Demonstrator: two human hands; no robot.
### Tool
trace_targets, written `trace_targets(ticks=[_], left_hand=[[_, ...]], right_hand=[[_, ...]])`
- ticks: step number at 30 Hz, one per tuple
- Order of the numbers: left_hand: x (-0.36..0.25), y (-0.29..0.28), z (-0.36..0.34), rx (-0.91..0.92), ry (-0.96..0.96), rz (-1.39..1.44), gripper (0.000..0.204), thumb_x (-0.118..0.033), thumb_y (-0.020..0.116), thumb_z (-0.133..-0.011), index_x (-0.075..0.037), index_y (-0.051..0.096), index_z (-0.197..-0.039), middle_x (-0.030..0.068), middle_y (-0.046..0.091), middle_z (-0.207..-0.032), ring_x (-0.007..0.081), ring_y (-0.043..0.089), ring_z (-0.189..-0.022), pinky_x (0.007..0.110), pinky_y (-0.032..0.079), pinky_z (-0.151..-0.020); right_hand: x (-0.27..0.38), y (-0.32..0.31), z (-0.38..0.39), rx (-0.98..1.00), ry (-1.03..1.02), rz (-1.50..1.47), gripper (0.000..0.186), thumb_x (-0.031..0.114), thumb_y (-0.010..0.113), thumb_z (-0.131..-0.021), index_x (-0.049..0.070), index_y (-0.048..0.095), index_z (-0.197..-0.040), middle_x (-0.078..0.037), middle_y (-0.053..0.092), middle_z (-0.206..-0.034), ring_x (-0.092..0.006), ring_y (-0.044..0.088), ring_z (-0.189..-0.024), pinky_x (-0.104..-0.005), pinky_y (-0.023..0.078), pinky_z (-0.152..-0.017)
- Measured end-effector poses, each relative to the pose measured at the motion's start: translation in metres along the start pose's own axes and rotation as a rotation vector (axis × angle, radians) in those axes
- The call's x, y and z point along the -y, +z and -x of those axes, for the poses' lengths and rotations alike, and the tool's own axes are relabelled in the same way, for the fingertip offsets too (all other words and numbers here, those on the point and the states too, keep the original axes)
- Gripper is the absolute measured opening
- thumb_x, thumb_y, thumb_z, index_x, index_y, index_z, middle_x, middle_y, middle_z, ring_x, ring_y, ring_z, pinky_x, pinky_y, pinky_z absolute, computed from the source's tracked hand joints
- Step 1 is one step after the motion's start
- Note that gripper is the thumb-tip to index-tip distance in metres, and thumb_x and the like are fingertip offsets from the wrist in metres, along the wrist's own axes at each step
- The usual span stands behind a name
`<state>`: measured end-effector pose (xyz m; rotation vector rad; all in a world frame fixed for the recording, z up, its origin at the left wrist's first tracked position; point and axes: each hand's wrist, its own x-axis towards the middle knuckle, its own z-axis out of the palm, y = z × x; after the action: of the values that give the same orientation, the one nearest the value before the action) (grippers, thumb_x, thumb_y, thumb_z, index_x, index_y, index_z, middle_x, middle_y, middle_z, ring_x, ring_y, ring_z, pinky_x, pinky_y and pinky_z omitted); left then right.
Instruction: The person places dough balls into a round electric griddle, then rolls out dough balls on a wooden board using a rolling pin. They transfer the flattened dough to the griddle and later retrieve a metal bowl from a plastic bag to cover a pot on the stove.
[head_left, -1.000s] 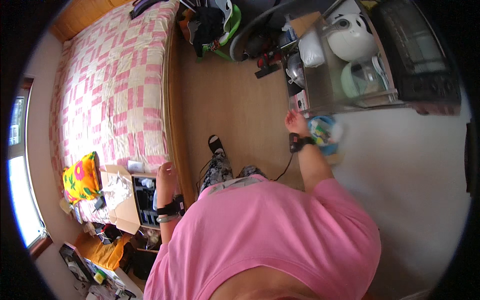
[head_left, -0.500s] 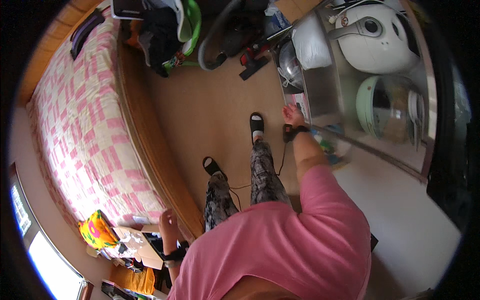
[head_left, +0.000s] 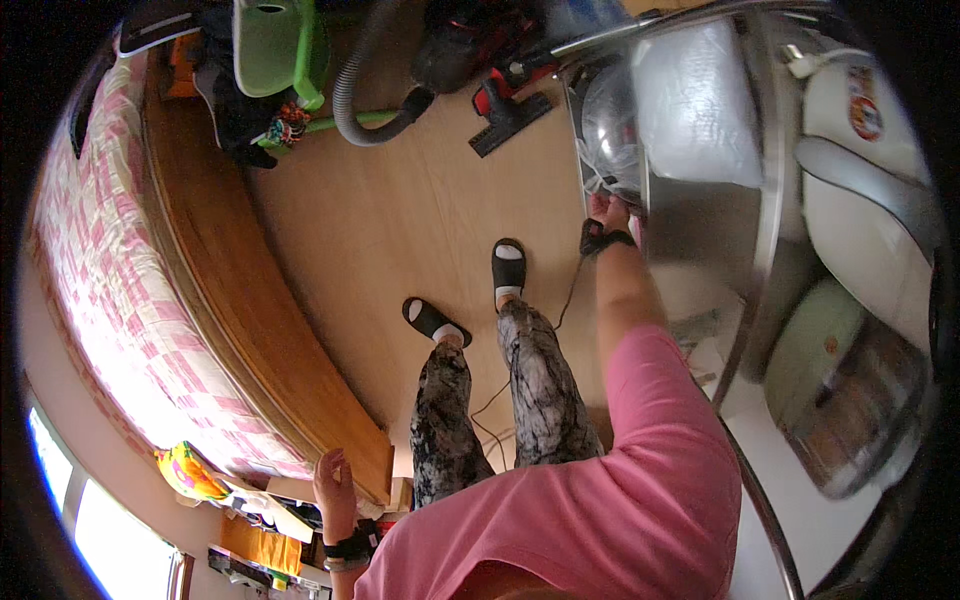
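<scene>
While the left hand [head_left: 335,488] is hanging half-curled, the right [head_left: 611,213], grip unclear, is reaching for the bag [head_left: 610,130], seemingly needing a pinch.

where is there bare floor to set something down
Bare floor lies between the wooden bed side and the slippers. Crowded: around the vacuum head and hose, and by the right hand, beside a clear bag and white bundle.

The right hand [head_left: 612,212] shows too small to tell whether it grips the bagged item [head_left: 608,125] beside it, the white appliance [head_left: 850,225] is cut off by the dark rim, the pale-green pot [head_left: 815,345] is smeared by blur, and the vacuum cleaner [head_left: 465,50] runs out past the top edge.
</scene>
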<state>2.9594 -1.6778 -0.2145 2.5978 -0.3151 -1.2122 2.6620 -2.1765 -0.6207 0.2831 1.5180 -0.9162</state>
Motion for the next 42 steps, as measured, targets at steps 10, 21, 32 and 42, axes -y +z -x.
trace_targets(ticks=[10, 21, 32, 42], left_hand=[[-0.042, 0.016, -0.022, 0.115, 0.149, -0.213, 0.019, 0.001, 0.053, -0.077, 0.0, 0.055, -0.096, 0.0151, 0.057, -0.09, 0.0272, 0.057, -0.082, 0.034, 0.046, -0.073], [-0.049, 0.014, -0.038, 0.122, 0.147, -0.231, 0.019, 0.001, 0.053, -0.076, -0.001, 0.055, -0.095, 0.0144, 0.057, -0.087, 0.0263, 0.057, -0.081, 0.033, 0.046, -0.072], [-0.033, 0.03, -0.037, 0.185, 0.19, -0.154, 0.017, -0.001, 0.053, -0.077, -0.002, 0.055, -0.094, 0.0144, 0.057, -0.087, 0.0288, 0.057, -0.082, 0.035, 0.046, -0.07], [-0.013, 0.028, -0.027, 0.185, 0.239, -0.164, 0.017, -0.008, 0.051, -0.08, -0.003, 0.056, -0.095, 0.0155, 0.057, -0.089, 0.0334, 0.055, -0.083, 0.039, 0.045, -0.07]], right_hand=[[0.012, -0.008, -0.039, 0.033, -0.04, -0.159, 0.019, 0.01, 0.043, -0.082, 0.002, 0.055, -0.094, -0.011, 0.06, -0.086, -0.0233, 0.056, -0.083, -0.0331, 0.05, -0.071], [0.015, -0.013, -0.033, 0.063, -0.054, -0.276, 0.017, 0.003, 0.045, -0.075, 0.002, 0.055, -0.089, -0.008, 0.058, -0.084, -0.0216, 0.055, -0.079, -0.0327, 0.048, -0.066], [0.018, -0.002, -0.009, 0.255, -0.108, -0.433, 0.018, -0.004, 0.048, -0.069, 0.002, 0.054, -0.084, -0.006, 0.057, -0.083, -0.0199, 0.054, -0.075, -0.0323, 0.046, -0.062], [-0.059, -0.034, 0.092, 0.339, -0.082, -0.177, 0.029, -0.002, 0.041, -0.069, 0.0, 0.052, -0.096, -0.011, 0.057, -0.095, -0.0262, 0.054, -0.088, -0.0388, 0.046, -0.076]])
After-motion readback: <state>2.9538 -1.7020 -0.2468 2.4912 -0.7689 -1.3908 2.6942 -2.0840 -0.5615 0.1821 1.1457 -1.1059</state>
